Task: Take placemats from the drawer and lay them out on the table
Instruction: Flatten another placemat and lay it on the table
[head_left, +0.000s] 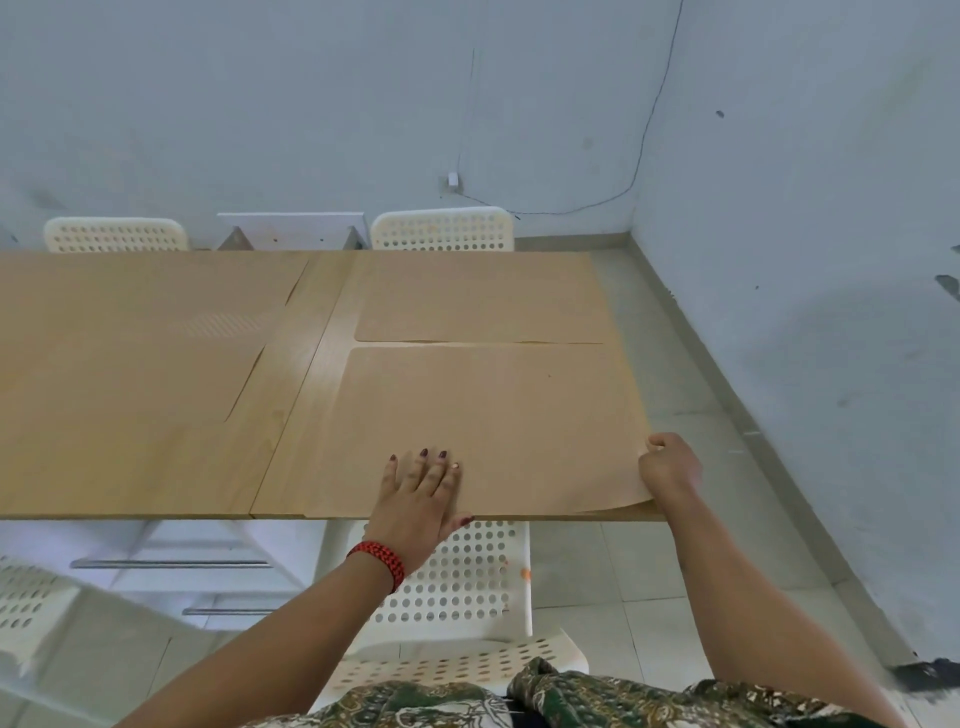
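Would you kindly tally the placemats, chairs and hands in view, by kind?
Placemats: 4 (near-right placemat, far-right placemat, near-left placemat, far-left placemat; left pair's divide is faint)
Chairs: 4 (far-left chair, far-right chair, near chair, near-left chair)
Hands: 2 (left hand, right hand)
Total: 10

Left wrist: my left hand (421, 493) wears a braided red-and-black bracelet (378, 561), at its 7 o'clock.
Nails: dark polish on my nails (423, 453), with one pale nail at the 3 o'clock end.
Clothing: green-and-cream patterned garment (441, 701), at 6 o'clock in view.
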